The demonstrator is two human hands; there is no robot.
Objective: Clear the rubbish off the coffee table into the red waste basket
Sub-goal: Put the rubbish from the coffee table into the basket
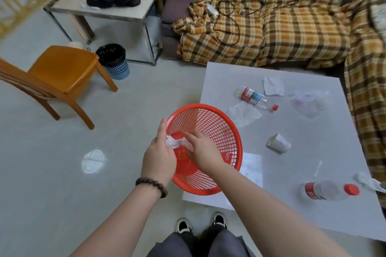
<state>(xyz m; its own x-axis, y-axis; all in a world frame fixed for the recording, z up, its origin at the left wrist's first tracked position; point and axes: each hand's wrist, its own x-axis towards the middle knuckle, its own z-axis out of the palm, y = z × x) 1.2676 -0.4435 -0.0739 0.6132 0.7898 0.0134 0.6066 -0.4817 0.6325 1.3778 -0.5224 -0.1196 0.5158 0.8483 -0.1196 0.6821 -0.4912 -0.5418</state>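
Note:
The red waste basket (217, 123) is tilted at the coffee table's left edge, its mouth facing me. My left hand (159, 155) grips its near rim. My right hand (201, 148) reaches inside the basket, fingers pinched on a crumpled white tissue (174, 142). On the coffee table (313, 152) lie a labelled plastic bottle (253, 97), a second bottle with a red cap (328, 190), a tipped paper cup (278, 143), crumpled tissues (272, 85), a clear plastic bag (309, 103), a clear wrapper (243, 113) and a small white stick (318, 169).
A plaid-covered sofa (282, 25) runs behind and right of the table. An orange wooden chair (62, 71) and a blue bin with a black liner (114, 61) stand at the left. A side table (117, 4) holds a black bag. A white lid (93, 161) lies on the floor.

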